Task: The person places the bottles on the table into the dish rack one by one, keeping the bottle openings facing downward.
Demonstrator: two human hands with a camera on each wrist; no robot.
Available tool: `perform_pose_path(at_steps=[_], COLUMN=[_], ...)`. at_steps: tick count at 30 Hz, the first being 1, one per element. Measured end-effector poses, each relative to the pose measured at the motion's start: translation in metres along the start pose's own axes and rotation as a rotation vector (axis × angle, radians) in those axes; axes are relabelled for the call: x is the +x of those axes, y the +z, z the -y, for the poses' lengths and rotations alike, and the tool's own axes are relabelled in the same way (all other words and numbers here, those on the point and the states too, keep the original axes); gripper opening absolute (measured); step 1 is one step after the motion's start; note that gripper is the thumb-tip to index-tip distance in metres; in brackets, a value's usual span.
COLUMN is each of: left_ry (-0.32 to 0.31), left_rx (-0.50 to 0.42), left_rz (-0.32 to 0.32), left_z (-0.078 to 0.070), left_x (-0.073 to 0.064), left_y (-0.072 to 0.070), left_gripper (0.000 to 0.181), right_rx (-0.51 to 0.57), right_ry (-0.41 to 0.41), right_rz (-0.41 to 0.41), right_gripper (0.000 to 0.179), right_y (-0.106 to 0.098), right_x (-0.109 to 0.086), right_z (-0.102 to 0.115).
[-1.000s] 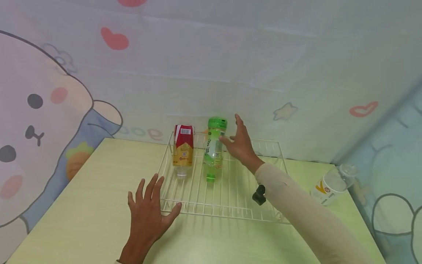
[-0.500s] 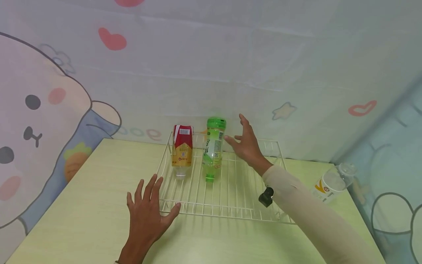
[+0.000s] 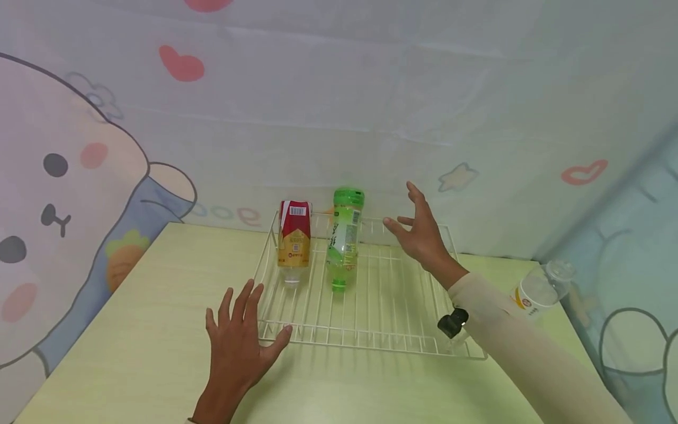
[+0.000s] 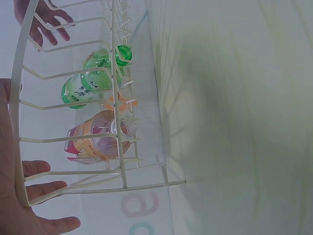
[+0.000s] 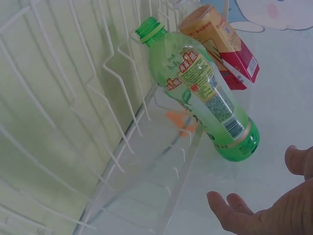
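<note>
A green plastic bottle (image 3: 344, 235) stands neck down in a white wire rack (image 3: 371, 347), its green base uppermost. To its left, also neck down, is a clear bottle with a red and gold label (image 3: 294, 235). My right hand (image 3: 421, 235) is to the right of the green bottle, apart from it, with spread fingers and nothing held; the right wrist view shows the gap. At the rack's front left corner, my left hand (image 3: 235, 344) has its fingers spread. In the left wrist view its fingers (image 4: 46, 188) show beside the rack wires; contact is unclear.
A clear bottle with a white and orange label (image 3: 537, 288) stands on the table (image 3: 132, 330) right of the rack, partly hidden by the right sleeve. A printed cloth (image 3: 328, 88) hangs behind the table. A small black device (image 3: 452, 323) sits at the right wrist.
My right hand has moved rightward, away from the green bottle it was near or touching. The left hand and both bottles in the rack stay put.
</note>
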State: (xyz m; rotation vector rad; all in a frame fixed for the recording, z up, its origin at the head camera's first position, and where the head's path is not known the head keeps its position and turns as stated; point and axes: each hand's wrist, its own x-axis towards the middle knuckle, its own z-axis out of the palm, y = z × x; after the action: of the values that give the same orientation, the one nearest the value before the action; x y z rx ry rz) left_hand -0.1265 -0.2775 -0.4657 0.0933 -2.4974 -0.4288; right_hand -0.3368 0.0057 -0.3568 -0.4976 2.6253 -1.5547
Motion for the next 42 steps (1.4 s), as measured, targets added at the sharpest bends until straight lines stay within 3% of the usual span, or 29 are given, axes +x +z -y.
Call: perform_pose_path(at_steps=[18, 32, 42], left_ry=[0.010, 0.000, -0.011], left_rx=[-0.012, -0.007, -0.010], left_rz=[-0.009, -0.004, 0.000], left_z=[-0.001, -0.001, 0.000], left_x=[0.003, 0.003, 0.000], left_y=[0.002, 0.001, 0.001], left_gripper=[0.084, 0.084, 0.084], right_rx=[0.030, 0.098, 0.082], right_ry=[-0.042, -0.041, -0.031], right_rz=[-0.020, -0.066, -0.110], right_gripper=[0.084, 0.086, 0.084], right_y=[-0.037, -0.062, -0.072], right_x=[-0.029, -0.058, -0.079], right_z=[-0.007, -0.031, -0.041])
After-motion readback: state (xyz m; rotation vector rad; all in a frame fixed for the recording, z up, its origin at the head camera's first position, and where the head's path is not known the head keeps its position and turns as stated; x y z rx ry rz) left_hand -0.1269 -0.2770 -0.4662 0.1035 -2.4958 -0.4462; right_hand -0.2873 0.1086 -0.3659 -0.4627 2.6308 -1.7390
